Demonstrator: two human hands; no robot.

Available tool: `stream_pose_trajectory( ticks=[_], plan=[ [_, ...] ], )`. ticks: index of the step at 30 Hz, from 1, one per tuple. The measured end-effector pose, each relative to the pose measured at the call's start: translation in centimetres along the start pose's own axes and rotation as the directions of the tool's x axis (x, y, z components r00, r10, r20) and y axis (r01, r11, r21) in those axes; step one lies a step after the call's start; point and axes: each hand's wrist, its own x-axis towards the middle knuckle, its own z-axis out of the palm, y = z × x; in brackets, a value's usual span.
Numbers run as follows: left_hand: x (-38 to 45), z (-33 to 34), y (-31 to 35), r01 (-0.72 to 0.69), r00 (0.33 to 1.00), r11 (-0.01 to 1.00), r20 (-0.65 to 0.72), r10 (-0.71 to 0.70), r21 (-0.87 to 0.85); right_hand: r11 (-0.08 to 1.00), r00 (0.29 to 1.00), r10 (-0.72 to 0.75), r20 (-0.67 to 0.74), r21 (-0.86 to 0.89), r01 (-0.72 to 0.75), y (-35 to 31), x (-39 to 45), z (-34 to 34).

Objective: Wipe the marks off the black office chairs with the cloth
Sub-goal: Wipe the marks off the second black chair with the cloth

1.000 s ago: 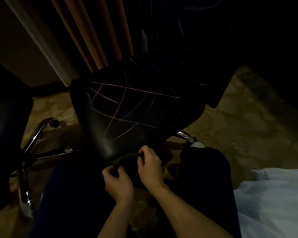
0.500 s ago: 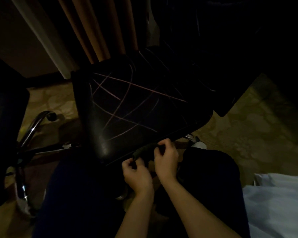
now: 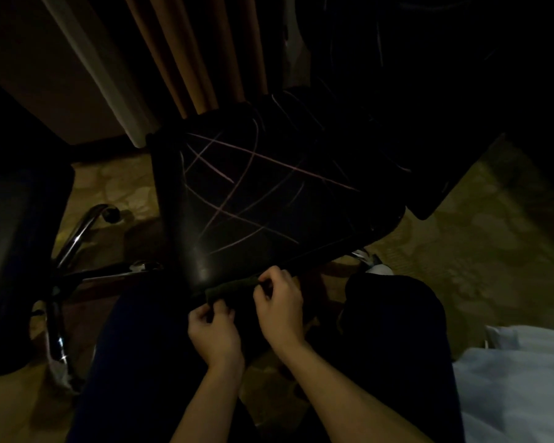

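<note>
- The dark rolled-up cloth [image 3: 234, 286] is a thin twisted strip, stretched between both hands right at the near edge of the seat. It's so dark it nearly blends into the chair.
- Left hand [image 3: 214, 334] has its fingers curled and pinching the lower left end of the cloth; right hand [image 3: 280, 302] pinches the upper right end between thumb and fingertips.
- The black glossy office chair seat [image 3: 269, 193] is covered in pale pinkish chalk-like lines [image 3: 237, 187], long strokes crossing each other all over the middle.
- The seat's near edge sits just above the hands, with the person's dark trousered knees [image 3: 394, 314] on either side, so it's pretty tight down there.
- A second black chair [image 3: 429, 155] sits just right of the first, mostly lost in shadow, with a few faint lines showing.
- On the left there's a chrome chair base with a black caster [image 3: 84, 225] and another dark seat edge.
- Floor is a tan patterned carpet [image 3: 477, 251]; orange-brown curtain folds [image 3: 192, 52] hang behind the chair, and some pale blue-white fabric [image 3: 518, 385] sits bottom right.
</note>
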Motion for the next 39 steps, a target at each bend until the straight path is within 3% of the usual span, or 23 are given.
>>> stream_pose_trajectory(
  ticks=[3, 6, 10, 14, 17, 20, 23, 25, 30, 39],
  plan=[
    [-1.9, 1.8, -0.3, 0.070, 0.997, 0.993, -0.023, -0.073, -0.093, 0.998, 0.996, 0.056, -0.070, 0.012, -0.056, 0.4, 0.6, -0.6],
    [-4.1, 4.8, -0.3, 0.232, 0.973, 0.960, 0.034, -0.229, -0.157, 0.988, 0.967, 0.157, -0.199, 0.025, -0.155, 1.3, 2.0, -2.3],
    [-6.2, 9.3, 0.6, 0.418, 0.905, 0.907, 0.110, -0.411, -0.044, 0.971, 0.923, 0.239, -0.303, 0.051, -0.235, 3.5, 5.2, -5.7],
    [-8.6, 13.0, 1.1, 0.460, 0.867, 0.887, 0.201, -0.456, 0.029, 0.952, 0.849, 0.305, -0.432, 0.142, -0.270, 5.0, 8.1, -8.5],
    [-10.2, 15.8, 0.5, 0.335, 0.887, 0.933, 0.290, -0.359, 0.131, 0.922, 0.751, 0.386, -0.536, 0.243, -0.300, 5.9, 10.4, -11.3],
    [-11.4, 19.4, 0.2, -0.002, 0.886, 0.965, 0.449, -0.120, 0.262, 0.876, 0.670, 0.473, -0.572, 0.386, -0.289, 6.9, 13.4, -14.9],
    [-12.4, 23.2, 1.2, -0.416, 0.745, 0.842, 0.660, 0.098, 0.344, 0.852, 0.612, 0.507, -0.606, 0.459, -0.252, 8.8, 16.4, -18.0],
    [-12.5, 25.9, 1.9, -0.567, 0.668, 0.743, 0.726, 0.162, 0.356, 0.842, 0.610, 0.514, -0.603, 0.490, -0.225, 9.8, 17.9, -19.0],
    [-11.9, 29.9, 2.1, -0.641, 0.656, 0.628, 0.739, 0.149, 0.442, 0.827, 0.622, 0.520, -0.585, 0.527, -0.195, 10.9, 19.8, -17.9],
    [-11.3, 23.9, -0.4, -0.703, 0.638, 0.560, 0.736, 0.226, 0.438, 0.878, 0.691, 0.460, -0.557, 0.401, -0.261, 10.5, 16.5, -16.1]
  ],
)
